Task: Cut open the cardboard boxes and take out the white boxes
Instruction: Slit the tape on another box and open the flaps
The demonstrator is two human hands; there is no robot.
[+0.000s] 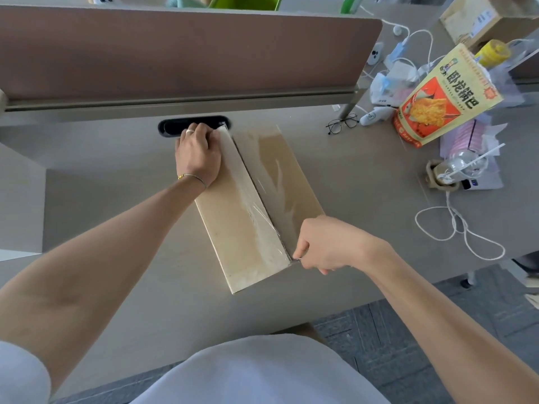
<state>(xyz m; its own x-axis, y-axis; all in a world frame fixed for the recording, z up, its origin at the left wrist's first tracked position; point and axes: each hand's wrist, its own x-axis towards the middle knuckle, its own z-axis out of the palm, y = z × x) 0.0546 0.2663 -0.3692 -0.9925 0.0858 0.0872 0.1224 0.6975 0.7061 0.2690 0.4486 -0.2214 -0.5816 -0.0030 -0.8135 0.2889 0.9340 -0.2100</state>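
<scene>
Cardboard box [248,217]: long, flat, brown, glossy clear tape along its centre seam, lying on grey desk [364,182]. Left hand [198,154] curls over the far end. Right hand [323,246] fists a small blade (barely visible) at the near seam end.

The person wears a white short-sleeved top, its sleeve [20,371] ending above the elbow and both forearms bare. The left hand [198,156] carries a pale ring [190,131] on one finger, and a thin bracelet [192,178] with a small gold piece circles that wrist. The right hand [326,246] wears nothing visible.
</scene>
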